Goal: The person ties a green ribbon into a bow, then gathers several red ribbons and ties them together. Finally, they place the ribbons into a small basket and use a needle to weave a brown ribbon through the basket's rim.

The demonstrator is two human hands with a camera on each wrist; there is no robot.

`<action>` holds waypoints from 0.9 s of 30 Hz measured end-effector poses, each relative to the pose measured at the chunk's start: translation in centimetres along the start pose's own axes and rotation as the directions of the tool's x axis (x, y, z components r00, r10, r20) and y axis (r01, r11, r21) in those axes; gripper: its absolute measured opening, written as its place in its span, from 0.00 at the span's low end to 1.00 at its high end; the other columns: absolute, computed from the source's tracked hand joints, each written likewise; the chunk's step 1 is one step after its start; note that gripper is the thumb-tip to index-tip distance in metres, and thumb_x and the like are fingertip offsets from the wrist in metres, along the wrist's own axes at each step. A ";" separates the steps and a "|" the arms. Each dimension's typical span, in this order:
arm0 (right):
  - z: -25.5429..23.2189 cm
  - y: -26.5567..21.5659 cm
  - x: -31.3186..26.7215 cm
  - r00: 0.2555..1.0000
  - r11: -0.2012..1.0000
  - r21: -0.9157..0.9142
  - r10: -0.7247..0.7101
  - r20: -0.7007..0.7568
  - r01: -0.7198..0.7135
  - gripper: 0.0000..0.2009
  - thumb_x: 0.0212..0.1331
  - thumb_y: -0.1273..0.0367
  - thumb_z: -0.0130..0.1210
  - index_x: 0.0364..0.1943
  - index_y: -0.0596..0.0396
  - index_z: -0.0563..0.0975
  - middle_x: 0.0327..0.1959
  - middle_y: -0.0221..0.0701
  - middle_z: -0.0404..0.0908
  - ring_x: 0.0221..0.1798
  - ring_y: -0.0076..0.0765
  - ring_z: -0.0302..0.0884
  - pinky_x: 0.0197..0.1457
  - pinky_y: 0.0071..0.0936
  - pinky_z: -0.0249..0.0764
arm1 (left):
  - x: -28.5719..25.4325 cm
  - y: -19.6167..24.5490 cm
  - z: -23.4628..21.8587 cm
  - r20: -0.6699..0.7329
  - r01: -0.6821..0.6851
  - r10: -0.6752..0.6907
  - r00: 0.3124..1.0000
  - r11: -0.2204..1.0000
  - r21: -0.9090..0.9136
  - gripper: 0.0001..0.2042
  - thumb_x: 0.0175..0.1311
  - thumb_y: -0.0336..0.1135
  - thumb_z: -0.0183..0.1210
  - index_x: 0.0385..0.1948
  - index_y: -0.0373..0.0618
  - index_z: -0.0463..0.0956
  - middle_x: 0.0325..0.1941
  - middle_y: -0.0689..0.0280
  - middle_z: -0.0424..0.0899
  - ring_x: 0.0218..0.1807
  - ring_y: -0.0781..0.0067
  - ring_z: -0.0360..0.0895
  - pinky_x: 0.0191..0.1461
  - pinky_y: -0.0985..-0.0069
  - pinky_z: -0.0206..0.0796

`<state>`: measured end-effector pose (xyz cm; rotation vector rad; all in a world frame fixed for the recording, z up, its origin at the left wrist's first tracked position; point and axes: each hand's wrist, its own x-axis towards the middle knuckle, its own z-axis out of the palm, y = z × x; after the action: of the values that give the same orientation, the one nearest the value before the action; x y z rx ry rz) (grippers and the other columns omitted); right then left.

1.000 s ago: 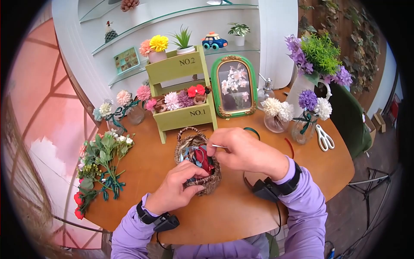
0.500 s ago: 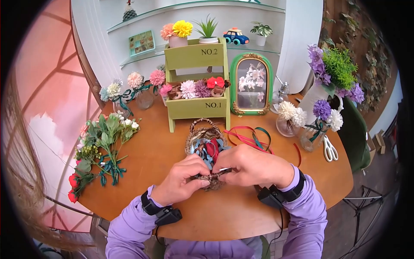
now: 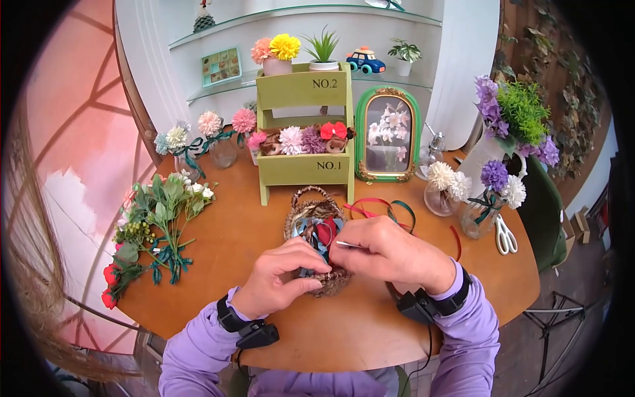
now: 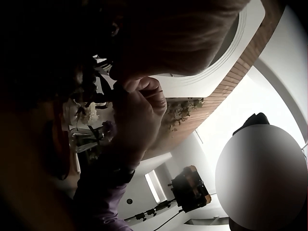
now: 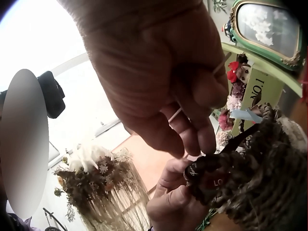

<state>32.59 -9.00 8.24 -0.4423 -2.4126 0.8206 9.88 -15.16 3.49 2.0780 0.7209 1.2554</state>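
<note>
A small woven basket (image 3: 334, 284) with a looped handle stands before me, filled with red and light blue ribbons (image 3: 325, 231). My left hand (image 3: 274, 278) pinches its near rim between thumb and fingers. In the right wrist view, the left fingers (image 5: 173, 192) hold the rim beside a dark ribbon with printed letters (image 5: 216, 182). Over the basket's right side, my right hand (image 3: 390, 248) curls its fingers round a thin pale stick (image 3: 347, 245). Its fingertips are hidden in the head view. The left wrist view is dark and shows my right hand (image 4: 137, 120) close by.
Behind the basket stand a green two-tier rack (image 3: 304, 170) and a green picture frame (image 3: 387, 135). Loose ribbons (image 3: 377, 210) lie right of it. Flower stems (image 3: 165, 225) lie at left. Glass vases (image 3: 477, 218) and white scissors (image 3: 506, 236) are at right.
My right hand came in to the left fingers at the near rim, then drew back slightly up and away. The left hand keeps its place on the basket. The head view has shifted.
</note>
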 end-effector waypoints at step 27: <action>0.8 -2.2 -0.4 0.994 0.941 -0.337 -0.043 -0.102 0.006 0.02 0.45 0.76 0.57 0.21 0.60 0.76 0.23 0.40 0.76 0.28 0.50 0.77 0.30 0.42 0.71 | -0.7 -1.3 -0.6 -0.091 0.104 -0.103 0.990 0.995 0.003 0.09 0.49 0.22 0.67 0.32 0.36 0.80 0.33 0.61 0.82 0.38 0.68 0.77 0.43 0.74 0.69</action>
<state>32.13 -11.24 8.93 -0.5690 -2.4545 0.3586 8.93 -14.68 2.39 1.9738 0.8647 1.2973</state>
